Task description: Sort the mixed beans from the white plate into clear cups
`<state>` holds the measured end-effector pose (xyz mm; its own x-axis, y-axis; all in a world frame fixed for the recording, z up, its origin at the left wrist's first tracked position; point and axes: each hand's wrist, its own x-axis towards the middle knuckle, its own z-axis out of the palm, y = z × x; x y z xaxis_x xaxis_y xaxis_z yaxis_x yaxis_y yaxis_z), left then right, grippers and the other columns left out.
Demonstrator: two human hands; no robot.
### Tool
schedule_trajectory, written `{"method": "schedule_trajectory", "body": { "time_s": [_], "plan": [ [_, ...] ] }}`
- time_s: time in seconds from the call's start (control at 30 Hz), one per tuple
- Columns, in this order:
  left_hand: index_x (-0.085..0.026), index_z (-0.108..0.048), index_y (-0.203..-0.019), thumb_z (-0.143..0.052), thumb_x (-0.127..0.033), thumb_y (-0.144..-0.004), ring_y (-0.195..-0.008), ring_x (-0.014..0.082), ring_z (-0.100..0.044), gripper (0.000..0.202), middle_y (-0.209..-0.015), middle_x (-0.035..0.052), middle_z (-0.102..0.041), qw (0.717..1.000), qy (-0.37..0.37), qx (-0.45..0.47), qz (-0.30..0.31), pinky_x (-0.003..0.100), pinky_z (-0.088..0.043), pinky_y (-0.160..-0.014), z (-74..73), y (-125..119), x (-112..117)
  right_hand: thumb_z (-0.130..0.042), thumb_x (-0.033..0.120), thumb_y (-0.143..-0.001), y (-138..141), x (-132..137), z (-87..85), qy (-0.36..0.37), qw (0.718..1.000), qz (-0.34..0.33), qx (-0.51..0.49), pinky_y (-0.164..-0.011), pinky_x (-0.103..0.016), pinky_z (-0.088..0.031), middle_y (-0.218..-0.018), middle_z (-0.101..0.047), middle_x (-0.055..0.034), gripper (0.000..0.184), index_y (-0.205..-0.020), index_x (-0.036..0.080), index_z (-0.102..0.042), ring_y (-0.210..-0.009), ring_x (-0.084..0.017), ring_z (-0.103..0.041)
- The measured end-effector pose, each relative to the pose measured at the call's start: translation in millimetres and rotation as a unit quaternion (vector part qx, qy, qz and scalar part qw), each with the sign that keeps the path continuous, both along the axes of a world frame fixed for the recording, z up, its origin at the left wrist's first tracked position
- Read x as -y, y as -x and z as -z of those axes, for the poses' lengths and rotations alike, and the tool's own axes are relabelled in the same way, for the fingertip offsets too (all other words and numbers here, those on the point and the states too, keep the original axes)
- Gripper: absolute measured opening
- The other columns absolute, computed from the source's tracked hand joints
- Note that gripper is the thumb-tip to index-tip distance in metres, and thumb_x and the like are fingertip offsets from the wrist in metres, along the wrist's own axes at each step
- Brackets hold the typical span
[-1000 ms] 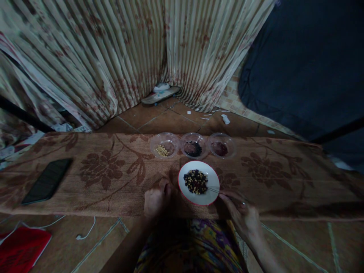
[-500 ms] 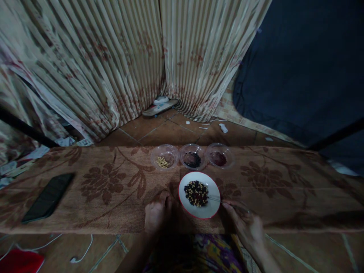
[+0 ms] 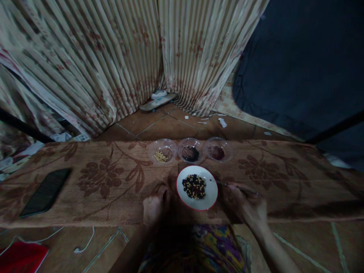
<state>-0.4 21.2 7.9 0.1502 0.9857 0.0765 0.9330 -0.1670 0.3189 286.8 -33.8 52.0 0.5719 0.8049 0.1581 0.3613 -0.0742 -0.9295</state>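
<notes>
Tweezers (image 3: 224, 183) pinched in right hand (image 3: 246, 203), pointing left, tips over plate (image 3: 212, 195) right rim, beans (image 3: 194, 186) just beyond; left hand (image 3: 155, 204) loosely clenched by cloth (image 3: 99, 201) near edge

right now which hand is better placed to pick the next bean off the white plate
Right, probably. The right hand holds tweezers whose tip is at the white plate; the left hand only rests on the cloth beside it.
</notes>
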Motion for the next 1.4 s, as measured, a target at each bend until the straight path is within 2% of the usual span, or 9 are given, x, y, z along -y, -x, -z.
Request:
{"method": "schedule_trajectory", "body": {
  "time_s": [0.1,0.2,0.3,0.37,0.47,0.57,0.67,0.87,1.4],
  "plan": [
    [-0.024,-0.064,-0.088,-0.044,-0.031,-0.093,-0.074,0.0150,-0.062,0.021,-0.087,0.0028,-0.069,1.000,-0.021,0.007,0.002,0.025,-0.038,-0.063,0.6,1,-1,-0.072,0.044,-0.072,-20,-30,-16.0,-0.047,0.997,0.035,0.040,-0.067,-0.036,-0.057,-0.081,-0.075,-0.0099,0.027,-0.076,0.017,-0.073,-0.074,-0.024,-0.070],
    [-0.022,-0.064,-0.085,-0.044,-0.027,-0.092,-0.082,0.0177,-0.061,0.021,-0.086,0.0046,-0.069,0.997,-0.059,0.019,0.039,0.028,-0.040,-0.075,-2.2,2,-4,-0.072,0.045,-0.071,-42,-65,-25.9,-0.111,0.989,0.081,0.048,-0.070,-0.037,-0.056,-0.078,-0.074,-0.0104,0.030,-0.075,0.015,-0.071,-0.073,-0.023,-0.069],
    [-0.022,-0.063,-0.082,-0.044,-0.025,-0.091,-0.086,0.0200,-0.060,0.021,-0.084,0.0053,-0.068,0.995,-0.083,0.024,0.059,0.033,-0.039,-0.083,-5.0,2,-6,-0.071,0.045,-0.071,-48,-83,-26.6,-0.112,0.990,0.068,0.044,-0.071,-0.038,-0.055,-0.079,-0.073,-0.0111,0.032,-0.076,0.014,-0.070,-0.073,-0.022,-0.067],
    [-0.021,-0.063,-0.083,-0.044,-0.024,-0.091,-0.086,0.0202,-0.060,0.021,-0.084,0.0052,-0.068,0.995,-0.079,0.028,0.057,0.034,-0.038,-0.084,-5.5,2,-6,-0.069,0.044,-0.074,-40,-79,-23.1,-0.112,0.991,0.053,0.058,-0.074,-0.038,-0.054,-0.080,-0.073,-0.0106,0.030,-0.077,0.014,-0.070,-0.075,-0.022,-0.067],
    [-0.021,-0.062,-0.083,-0.044,-0.024,-0.092,-0.088,0.0206,-0.059,0.020,-0.086,0.0050,-0.068,0.996,-0.063,0.030,0.054,0.034,-0.037,-0.085,-4.7,1,-5,-0.066,0.041,-0.079,-17,-50,-15.7,-0.096,0.992,0.018,0.082,-0.076,-0.037,-0.053,-0.083,-0.072,-0.0089,0.026,-0.079,0.016,-0.071,-0.080,-0.022,-0.067],
    [-0.021,-0.062,-0.083,-0.045,-0.023,-0.092,-0.089,0.0205,-0.058,0.019,-0.087,0.0045,-0.067,0.997,-0.051,0.035,0.050,0.035,-0.036,-0.087,-4.7,0,-5,-0.067,0.041,-0.080,1,-18,-7.4,-0.008,0.992,-0.076,0.096,-0.076,-0.036,-0.053,-0.090,-0.072,-0.0084,0.022,-0.083,0.020,-0.073,-0.087,-0.023,-0.067],
    [-0.021,-0.061,-0.082,-0.045,-0.022,-0.091,-0.088,0.0199,-0.058,0.018,-0.086,0.0042,-0.066,0.997,-0.043,0.039,0.047,0.034,-0.037,-0.086,-6.6,0,-4,-0.065,0.043,-0.082,7,-1,0.8,0.035,0.989,-0.118,0.085,-0.077,-0.037,-0.053,-0.094,-0.071,-0.0088,0.024,-0.084,0.021,-0.073,-0.089,-0.024,-0.066],
    [-0.021,-0.061,-0.080,-0.046,-0.021,-0.090,-0.085,0.0193,-0.058,0.018,-0.084,0.0040,-0.066,0.997,-0.053,0.044,0.045,0.033,-0.038,-0.082,-6.8,-1,-4,-0.060,0.047,-0.085,11,-5,1.4,0.037,0.986,-0.130,0.095,-0.080,-0.041,-0.054,-0.097,-0.069,-0.0102,0.031,-0.088,0.019,-0.073,-0.093,-0.025,-0.064],
    [-0.021,-0.058,-0.076,-0.048,-0.021,-0.090,-0.079,0.0187,-0.057,0.017,-0.081,0.0033,-0.064,0.994,-0.075,0.051,0.058,0.033,-0.040,-0.078,-2.6,1,-5,-0.061,0.046,-0.085,14,-1,8.0,0.030,0.986,-0.127,0.105,-0.077,-0.034,-0.056,-0.098,-0.069,-0.0089,0.029,-0.088,0.021,-0.074,-0.087,-0.021,-0.067]
  ]
}}
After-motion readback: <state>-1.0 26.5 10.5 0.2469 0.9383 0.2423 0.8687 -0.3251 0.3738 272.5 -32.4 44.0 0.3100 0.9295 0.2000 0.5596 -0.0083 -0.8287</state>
